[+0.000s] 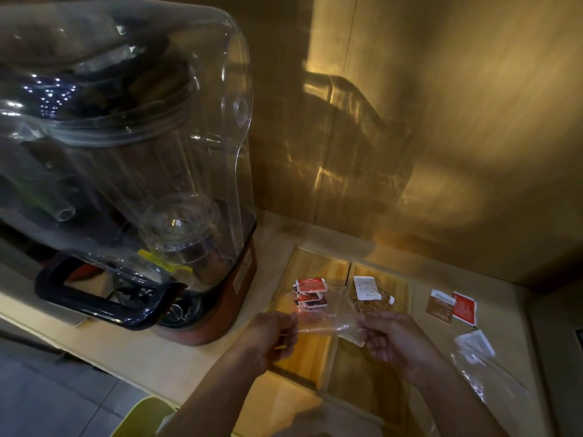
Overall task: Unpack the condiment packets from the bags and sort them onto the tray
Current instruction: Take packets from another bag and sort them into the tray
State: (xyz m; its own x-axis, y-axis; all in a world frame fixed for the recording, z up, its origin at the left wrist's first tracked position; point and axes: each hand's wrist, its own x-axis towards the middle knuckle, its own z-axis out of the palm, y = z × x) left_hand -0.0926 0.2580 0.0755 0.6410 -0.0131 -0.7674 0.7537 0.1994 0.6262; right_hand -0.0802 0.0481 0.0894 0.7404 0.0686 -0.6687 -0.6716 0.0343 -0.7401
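- Tray [318,370], wooden, divided: far-L compartment w/ red packets [309,294]; far-R w/ white/brown packets [370,294].
- Clear bag [328,326]: pinched by L hand [271,339] & R hand [394,342].
- Counter [504,310]: loose packets [451,305].

Above the wooden tray [318,260], the left hand [271,339] and right hand [394,342] pinch a clear bag [325,323] between them.

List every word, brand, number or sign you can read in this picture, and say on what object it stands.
No text can be read.
Red packets: print too blurred.
White packet: small lines, unreadable.
Brown packet and red packet beside it: print too small.
Yellow sticker and label on the blender base: blurred.
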